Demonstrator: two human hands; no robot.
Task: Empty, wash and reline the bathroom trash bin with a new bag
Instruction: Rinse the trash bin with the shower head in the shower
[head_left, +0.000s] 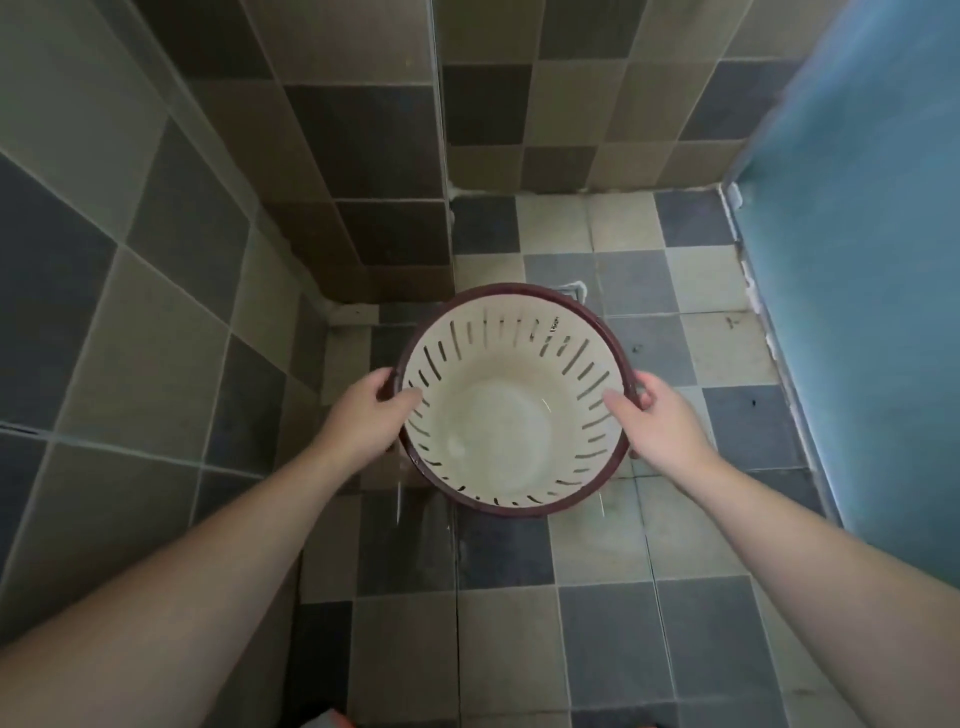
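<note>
Both hands, left hand (371, 410) and right hand (655, 415), clamp fingers on opposite rims of the upright, empty cream slotted plastic bin with maroon rim (511, 402), mouth facing up.

Bin mouth: the trash bin (511, 400) is open at the top and holds no bag, so there is free room down to its pale base.
Bin sides: the left hand (363, 421) and right hand (662, 423) grip opposite rim edges, blocking those two flanks.
Left: a tiled wall (156, 260) stands close beside the bin.
Behind: a wall corner (441, 156) juts out just beyond the far rim.
Right: a blue panel (857, 312) closes that side, with bare floor (727, 353) between it and the bin.
Near side: open tiled floor below the rim, between the forearms.
</note>
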